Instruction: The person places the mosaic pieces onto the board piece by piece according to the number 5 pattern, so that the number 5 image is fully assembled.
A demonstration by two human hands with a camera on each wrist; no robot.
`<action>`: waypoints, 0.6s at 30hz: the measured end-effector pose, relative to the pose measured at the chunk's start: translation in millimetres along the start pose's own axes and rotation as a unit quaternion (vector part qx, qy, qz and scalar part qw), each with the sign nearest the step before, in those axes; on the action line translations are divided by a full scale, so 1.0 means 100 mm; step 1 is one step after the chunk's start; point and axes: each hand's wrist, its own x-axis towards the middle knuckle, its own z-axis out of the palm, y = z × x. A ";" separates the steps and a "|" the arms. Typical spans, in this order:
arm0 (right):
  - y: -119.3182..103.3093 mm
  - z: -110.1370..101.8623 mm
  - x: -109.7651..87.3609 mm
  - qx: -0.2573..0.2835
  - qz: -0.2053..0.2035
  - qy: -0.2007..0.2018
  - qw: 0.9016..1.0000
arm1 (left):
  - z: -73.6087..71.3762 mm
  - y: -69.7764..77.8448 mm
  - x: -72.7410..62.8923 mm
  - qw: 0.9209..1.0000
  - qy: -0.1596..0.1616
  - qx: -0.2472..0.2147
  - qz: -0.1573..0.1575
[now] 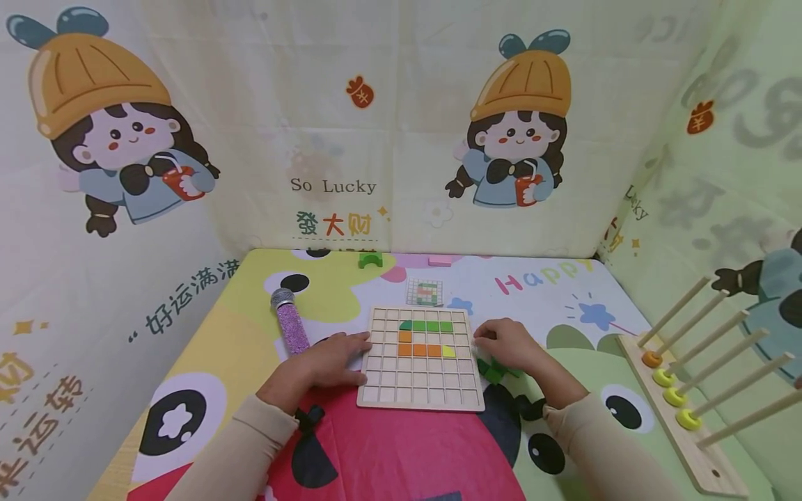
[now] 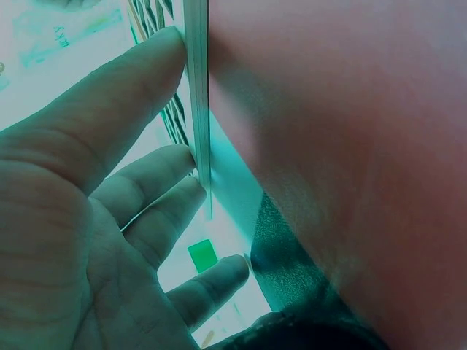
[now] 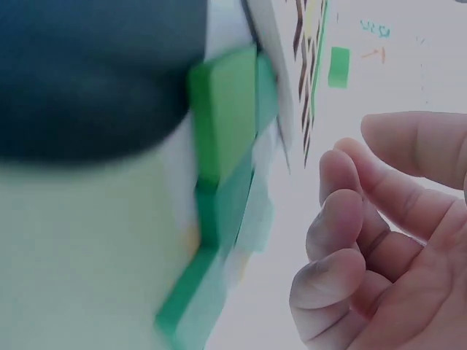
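A square wooden grid board lies in front of me in the head view. Small tiles fill some of its cells: a green row, orange tiles and one yellow tile. At the board's left edge rests my left hand, fingers extended and spread, fingertips against the side. My right hand hovers by the right edge, fingers loosely bent; the right wrist view shows nothing between thumb and fingers. Several loose green blocks lie below that hand, beside the board. A small printed grid card lies behind the board.
A purple glittery microphone lies left of the board. At the right stands a wooden peg rack with orange and yellow beads on some pegs. A green arch block and a pink block sit at the table's back edge.
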 end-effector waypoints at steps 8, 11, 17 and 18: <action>0.16 -0.11 -0.13 -0.049 -0.003 0.002 0.999 | -0.02 -0.01 0.00 1.000 0.002 0.002 0.011; 0.19 -0.12 -0.13 -0.059 0.013 -0.004 0.998 | -0.02 -0.01 0.00 1.000 0.003 0.000 0.010; 0.24 -0.11 -0.12 -0.073 -0.001 -0.007 0.997 | 0.00 -0.03 0.01 1.000 0.000 0.001 0.008; 0.25 -0.11 -0.11 -0.077 -0.005 -0.009 0.997 | 0.00 -0.03 0.02 1.000 0.000 0.002 0.009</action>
